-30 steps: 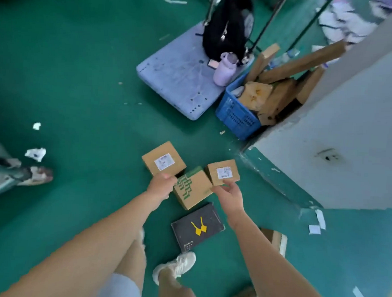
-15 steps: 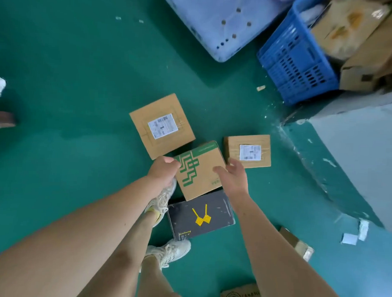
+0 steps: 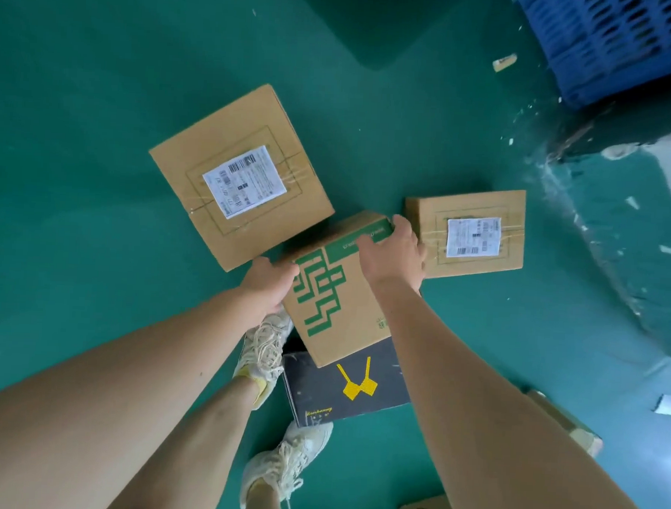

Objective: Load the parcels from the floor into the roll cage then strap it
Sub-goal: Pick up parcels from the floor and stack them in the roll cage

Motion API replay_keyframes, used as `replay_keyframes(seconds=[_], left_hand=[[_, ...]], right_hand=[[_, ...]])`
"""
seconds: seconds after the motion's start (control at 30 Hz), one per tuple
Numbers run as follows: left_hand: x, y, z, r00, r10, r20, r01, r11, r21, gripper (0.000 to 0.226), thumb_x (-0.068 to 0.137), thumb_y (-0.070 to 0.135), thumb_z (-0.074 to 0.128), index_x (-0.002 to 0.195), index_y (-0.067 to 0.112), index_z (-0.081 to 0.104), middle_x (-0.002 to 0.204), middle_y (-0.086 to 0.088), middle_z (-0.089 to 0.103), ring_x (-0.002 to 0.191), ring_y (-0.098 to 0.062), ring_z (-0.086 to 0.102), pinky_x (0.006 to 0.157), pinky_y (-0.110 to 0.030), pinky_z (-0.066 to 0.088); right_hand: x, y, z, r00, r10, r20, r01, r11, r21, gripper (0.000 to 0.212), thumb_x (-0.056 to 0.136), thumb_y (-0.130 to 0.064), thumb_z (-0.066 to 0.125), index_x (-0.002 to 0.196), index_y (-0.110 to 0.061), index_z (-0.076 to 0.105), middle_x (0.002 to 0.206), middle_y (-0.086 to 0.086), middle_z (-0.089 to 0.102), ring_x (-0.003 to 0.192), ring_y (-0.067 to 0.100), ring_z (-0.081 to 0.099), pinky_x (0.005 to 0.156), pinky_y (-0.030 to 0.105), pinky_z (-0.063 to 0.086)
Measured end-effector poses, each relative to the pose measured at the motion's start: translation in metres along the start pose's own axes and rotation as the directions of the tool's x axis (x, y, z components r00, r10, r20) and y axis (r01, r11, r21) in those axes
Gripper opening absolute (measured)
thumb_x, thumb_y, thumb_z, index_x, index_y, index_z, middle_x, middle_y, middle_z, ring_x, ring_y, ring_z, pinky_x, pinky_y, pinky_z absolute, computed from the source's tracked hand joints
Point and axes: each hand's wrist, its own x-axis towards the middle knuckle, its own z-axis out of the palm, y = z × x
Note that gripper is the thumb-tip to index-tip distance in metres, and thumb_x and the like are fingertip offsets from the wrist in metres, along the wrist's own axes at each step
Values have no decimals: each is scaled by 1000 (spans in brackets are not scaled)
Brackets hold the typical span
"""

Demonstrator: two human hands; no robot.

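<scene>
Head view. Both hands were on the green-printed box (image 3: 343, 304): left hand (image 3: 269, 286) gripped its near-left corner, right hand (image 3: 393, 253) curled its fingers over the far edge. The box lay between the big labelled box (image 3: 241, 177) and the small labelled box (image 3: 465, 233), overlapping the black box (image 3: 343, 389). Whether it was off the ground, I could not tell.

Judgement: loading barely begun. Three more parcels waited, cage not in view, strapping undone.

Floor (image 3: 83, 89) green, littered with paper scraps (image 3: 503, 62). Blue crate (image 3: 612, 47) at upper right.
</scene>
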Motion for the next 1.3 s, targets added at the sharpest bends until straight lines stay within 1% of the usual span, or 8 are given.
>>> replay_keyframes(seconds=[0.13, 0.3, 0.4, 0.47, 0.67, 0.87, 1.0, 1.3], left_hand=[[13, -3, 6, 998, -53, -17, 53, 998, -17, 52, 98, 27, 52, 144, 12, 34, 129, -14, 55, 108, -27, 59, 96, -44, 52], [17, -7, 11, 995, -94, -11, 93, 993, -73, 44, 95, 31, 52, 135, 17, 40, 112, -11, 64, 95, -26, 65, 92, -47, 54], [8, -12, 12, 994, -108, 18, 109, 992, -64, 45, 92, 36, 56, 130, 16, 42, 108, -12, 63, 94, -28, 64, 69, -37, 52], [-1, -20, 13, 994, -105, 10, 106, 993, -51, 46, 91, 37, 57, 129, 16, 41, 108, -12, 63, 92, -26, 63, 63, -33, 47], [-50, -47, 21, 994, -110, -25, 109, 992, -65, 53, 90, 40, 57, 131, 16, 33, 113, -12, 55, 109, -30, 55, 99, -47, 48], [-121, -72, 16, 993, -43, -114, 25, 988, -155, 55, 78, 38, 71, 122, 15, 46, 113, -9, 61, 98, -25, 61, 86, -42, 54], [-182, -90, -2, 990, 26, -138, -58, 972, -228, 73, 59, 40, 76, 120, 15, 46, 116, -10, 60, 100, -29, 61, 92, -47, 52], [-354, -142, -62, 948, 168, -271, -253, 914, -317, 74, 66, 39, 80, 126, 14, 45, 119, -9, 56, 100, -28, 59, 92, -47, 51]], right_hand=[[5, 6, 10, 1000, -20, -17, 19, 995, -100, 73, 95, -51, 50, 156, -22, 23, 157, 2, 37, 142, 26, 32, 114, 43, 23], [10, 9, 13, 998, 53, 29, -52, 998, -45, 80, 93, -58, 53, 156, -21, 21, 160, 1, 31, 147, 26, 26, 120, 59, 5], [3, 16, 11, 997, 51, 64, -52, 998, 22, 83, 92, -57, 56, 156, -17, 21, 160, 3, 30, 147, 27, 24, 120, 53, 17], [-8, 25, 9, 994, 70, 84, -76, 994, 73, 82, 92, -55, 57, 155, -15, 24, 157, 4, 33, 144, 27, 29, 117, 51, 26], [-66, 56, -7, 990, 123, 65, -132, 977, 165, 81, 90, -49, 64, 151, -11, 27, 152, 8, 36, 139, 30, 33, 112, 51, 34], [-143, 74, -39, 991, 131, 31, -135, 944, 303, 73, 83, -45, 71, 141, -14, 41, 137, 7, 48, 127, 32, 46, 104, 50, 45], [-206, 74, -67, 992, 123, 34, -127, 919, 373, 82, 76, -46, 75, 142, -14, 41, 138, 9, 51, 124, 34, 51, 101, 51, 48], [-372, 47, -140, 998, -41, 42, 21, 918, 395, 77, 72, -40, 77, 137, -13, 45, 134, 9, 54, 117, 33, 53, 98, 49, 50]])
